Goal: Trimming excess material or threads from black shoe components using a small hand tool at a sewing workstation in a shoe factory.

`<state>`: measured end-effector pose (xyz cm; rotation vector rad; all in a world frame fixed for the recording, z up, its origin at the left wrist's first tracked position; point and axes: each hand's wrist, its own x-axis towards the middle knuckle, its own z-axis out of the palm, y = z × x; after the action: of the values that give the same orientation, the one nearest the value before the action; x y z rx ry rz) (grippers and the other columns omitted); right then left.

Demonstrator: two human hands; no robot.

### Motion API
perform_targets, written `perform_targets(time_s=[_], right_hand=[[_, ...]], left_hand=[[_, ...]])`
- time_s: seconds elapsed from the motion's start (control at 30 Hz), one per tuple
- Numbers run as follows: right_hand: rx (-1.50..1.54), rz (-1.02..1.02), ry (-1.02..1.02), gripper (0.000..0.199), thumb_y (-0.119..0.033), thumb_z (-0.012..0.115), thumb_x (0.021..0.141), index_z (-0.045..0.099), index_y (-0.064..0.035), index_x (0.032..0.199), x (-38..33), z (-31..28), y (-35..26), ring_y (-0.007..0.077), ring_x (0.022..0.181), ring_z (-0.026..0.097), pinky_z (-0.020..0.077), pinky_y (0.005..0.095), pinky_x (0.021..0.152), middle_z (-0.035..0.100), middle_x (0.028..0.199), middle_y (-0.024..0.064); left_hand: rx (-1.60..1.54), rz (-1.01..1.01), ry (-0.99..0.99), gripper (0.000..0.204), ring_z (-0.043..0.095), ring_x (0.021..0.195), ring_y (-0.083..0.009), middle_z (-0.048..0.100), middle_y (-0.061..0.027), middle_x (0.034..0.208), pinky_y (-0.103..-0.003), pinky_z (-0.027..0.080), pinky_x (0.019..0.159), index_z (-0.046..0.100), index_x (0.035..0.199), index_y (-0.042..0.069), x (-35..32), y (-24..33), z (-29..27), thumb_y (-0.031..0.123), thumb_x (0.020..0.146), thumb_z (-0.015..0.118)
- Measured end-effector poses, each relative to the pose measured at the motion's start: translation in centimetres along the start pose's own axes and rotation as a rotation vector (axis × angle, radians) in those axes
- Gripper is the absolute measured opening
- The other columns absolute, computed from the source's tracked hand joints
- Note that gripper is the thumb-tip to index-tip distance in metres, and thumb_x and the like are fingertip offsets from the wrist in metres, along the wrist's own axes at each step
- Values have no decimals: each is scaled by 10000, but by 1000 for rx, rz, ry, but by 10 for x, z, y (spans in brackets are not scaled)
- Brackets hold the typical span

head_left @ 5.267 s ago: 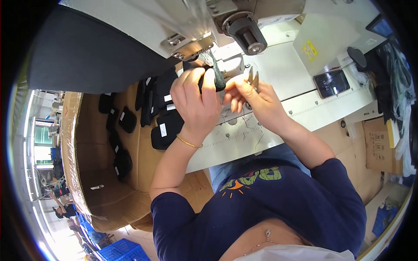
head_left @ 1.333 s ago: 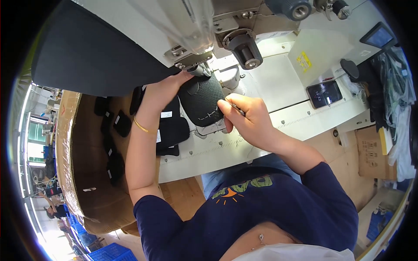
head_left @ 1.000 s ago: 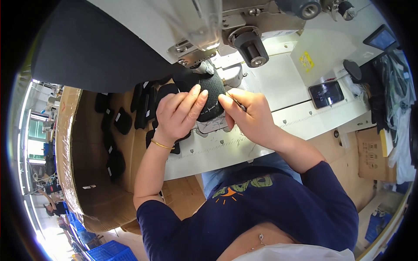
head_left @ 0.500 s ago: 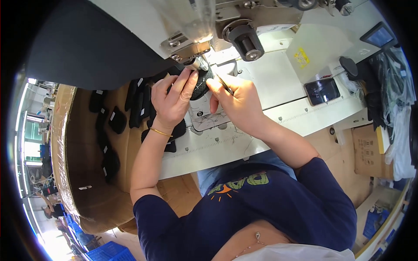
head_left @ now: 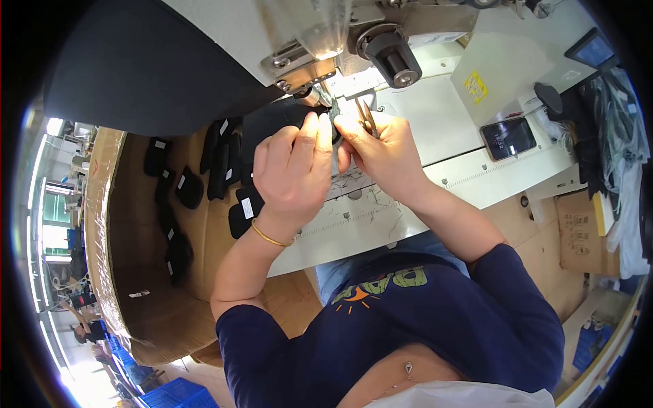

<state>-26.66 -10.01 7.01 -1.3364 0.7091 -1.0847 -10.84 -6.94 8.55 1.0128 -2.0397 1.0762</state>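
Observation:
Just below the sewing machine's needle area (head_left: pixel 318 96), my left hand (head_left: pixel 294 166) has its fingers bent and pressed together on a dark fabric piece (head_left: pixel 335 117). My fingers hide most of that piece. Close on its right, my right hand (head_left: pixel 386 155) is closed around small scissors (head_left: pixel 366 117), whose two narrow blades stick up past the fingers, slightly apart. The thumb and fingertips of my right hand are beside the left fingertips, at the fabric's edge. A lamp on the machine head lights this spot brightly.
A cardboard box (head_left: pixel 117 224) at the left holds several black padded pieces (head_left: pixel 189 188) with white labels. Loose threads lie on the white machine table (head_left: pixel 408 204). A phone (head_left: pixel 509 139) lies at the right. The machine's black knob (head_left: pixel 389 56) hangs above my right hand.
My left hand has moved right and turned, its fingers now bunched against the right hand. The scissors have swung upright, showing both blades. The dark fabric is now mostly covered.

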Motion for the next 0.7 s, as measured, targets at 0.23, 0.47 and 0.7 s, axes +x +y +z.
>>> perform_targets(time_s=[0.23, 0.47, 0.7], right_hand=[[65, -5, 18, 330, -190, 551, 962, 612, -12, 691, 0, 2, 0, 28, 518, 470, 363, 232, 456, 602, 572, 19], [24, -31, 33, 311, -173, 561, 952, 616, 2, 700, -2, 2, -2, 33, 541, 499, 384, 235, 470, 612, 581, 26], [119, 24, 23, 324, -161, 569, 953, 617, -14, 669, -1, 2, -3, 24, 502, 464, 336, 216, 447, 608, 572, 22]], left_hand=[[74, -18, 0, 244, 600, 798, -215, 655, -110, 946, -332, 469, 679, 682, 946, -29, 3, 7, 10, 165, 803, 649], [205, -143, -168, 269, 564, 845, -223, 568, -83, 910, -354, 460, 716, 624, 1010, 5, 2, 23, 0, 191, 816, 641], [164, -173, -219, 311, 571, 862, -268, 563, -127, 948, -367, 479, 719, 603, 1039, -12, -7, 35, -22, 156, 795, 694]])
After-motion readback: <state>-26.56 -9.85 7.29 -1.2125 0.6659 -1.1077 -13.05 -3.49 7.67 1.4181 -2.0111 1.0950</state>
